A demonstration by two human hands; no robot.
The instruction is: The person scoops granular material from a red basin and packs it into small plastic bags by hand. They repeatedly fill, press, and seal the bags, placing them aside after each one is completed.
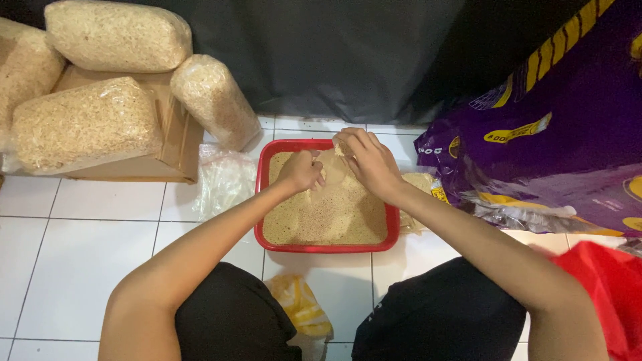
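White floor tiles are carrying a red tub of tan grain. I am seeing both hands working over it: the left hand is clenching closed, the right hand is pinching a small clear bag, touching the left.

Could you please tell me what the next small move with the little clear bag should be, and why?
Probably settle the small clear plastic bag upright: both hands, left and right, hold it over the red rectangular plastic tub of tan grain, apparently partly filled.
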